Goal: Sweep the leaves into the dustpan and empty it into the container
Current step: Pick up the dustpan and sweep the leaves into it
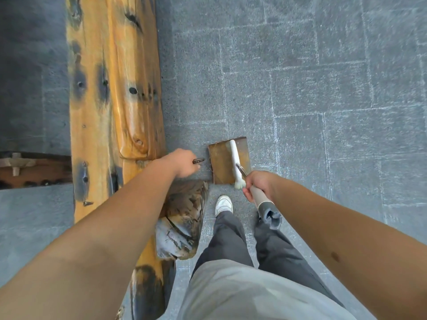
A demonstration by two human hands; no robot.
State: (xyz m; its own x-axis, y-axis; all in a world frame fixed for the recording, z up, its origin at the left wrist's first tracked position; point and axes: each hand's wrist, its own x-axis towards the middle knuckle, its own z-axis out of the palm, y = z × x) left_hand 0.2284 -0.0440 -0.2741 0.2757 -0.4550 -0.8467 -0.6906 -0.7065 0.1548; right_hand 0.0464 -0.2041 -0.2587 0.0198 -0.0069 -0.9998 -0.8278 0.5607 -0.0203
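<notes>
Now you stand over a grey stone floor (pixel 300 93), looking straight down, with a long yellow wooden bench (pixel 111 88) running along your left side and a white shoe (pixel 223 204) just below the work. Your left hand (pixel 183 163) is curled round a thin dark handle (pixel 198 160), which seems to belong to the dustpan (pixel 223 166), a rusty brown flat pan lying on the floor just right of that hand. Your right hand (pixel 257 184) has its fingers (pixel 247 195) wrapped round the broom pole (pixel 263 199), and the white broom head (pixel 236 162) rests across the pan, its tip near the far edge. No leaves can be made out in or near the pan; they may be too small to tell, and no container is in view. To sweep well, keep the pan's open edge pressed flat to the stone so nothing slides beneath it, and hold the left wrist steady while the right hand draws the broom in short, light strokes toward the pan's closed back. Lift the pan level, tilted slightly backward, before carrying it off. Mind the bench leg close behind your left hand, which could catch the handle.
</notes>
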